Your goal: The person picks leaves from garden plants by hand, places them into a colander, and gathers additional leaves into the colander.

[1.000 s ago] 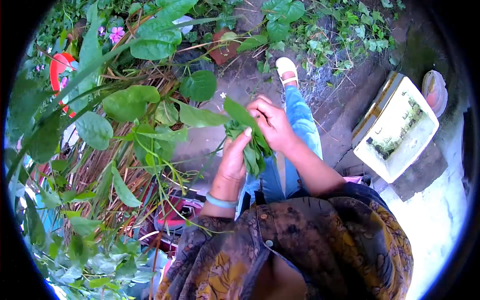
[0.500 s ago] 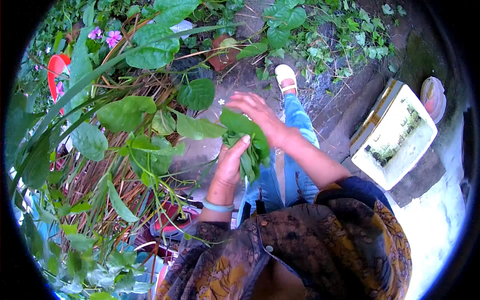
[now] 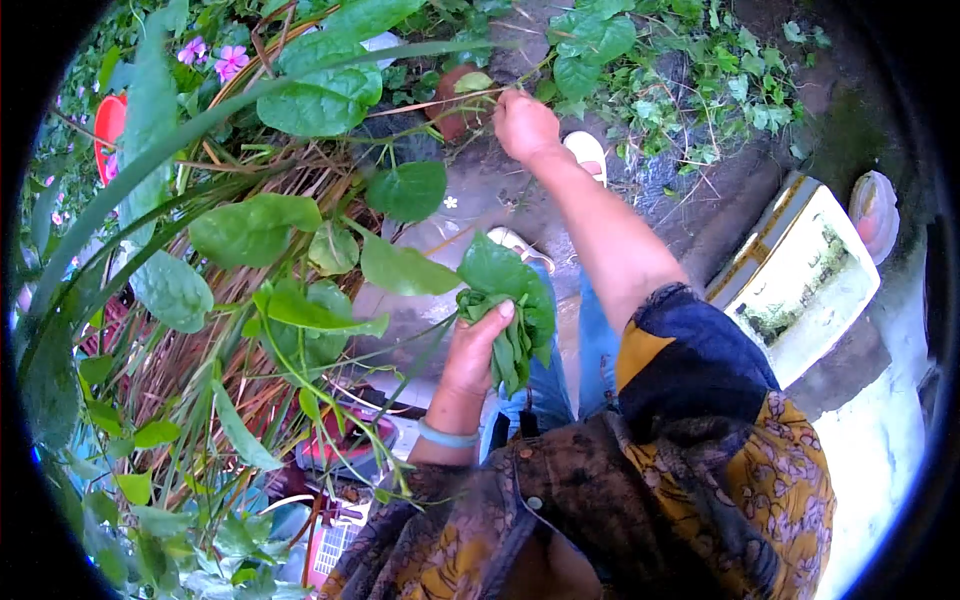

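At the left, a red rim (image 3: pixel 108 135) shows among plants, with a pink flower (image 3: pixel 231 63) near it. Broad leaves (image 3: pixel 255 228) hang on stems. Further right, the left hand (image 3: pixel 480 345), a bracelet (image 3: pixel 447 438) on its wrist, grasps a bunch of leaves (image 3: pixel 516 345) under its thumb, above the legs. The right hand (image 3: pixel 526 125) reaches outward, fingers curled, beside a small leaf (image 3: pixel 473 82); whether they grip anything, I cannot tell. Far right sits a white box (image 3: pixel 850 292).

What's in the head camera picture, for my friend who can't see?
A person's left grip holds a bunch of green leaves, while the right grip is stretched forward near other leaves. Leafy plants fill the picture's left; a stained white box sits on the right.
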